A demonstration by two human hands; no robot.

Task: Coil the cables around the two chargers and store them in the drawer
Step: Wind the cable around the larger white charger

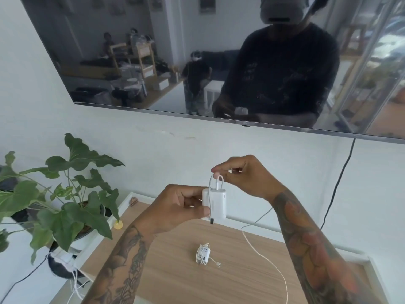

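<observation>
Second white charger [215, 202] being gripped mid-air above wooden tabletop [241, 279] by left hand [182, 205], fingers curled round it. Cable loop [215, 178] being pinched by right hand [238, 172]. First wrap being started; remaining slack cable [269, 262] needing winding. Coiled charger [203, 254] lying on tabletop below.

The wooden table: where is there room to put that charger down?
Bare wood lies left of the coiled charger, toward the plant, and on the near edge below it. Right of it, a loose white cable crosses the table.
</observation>
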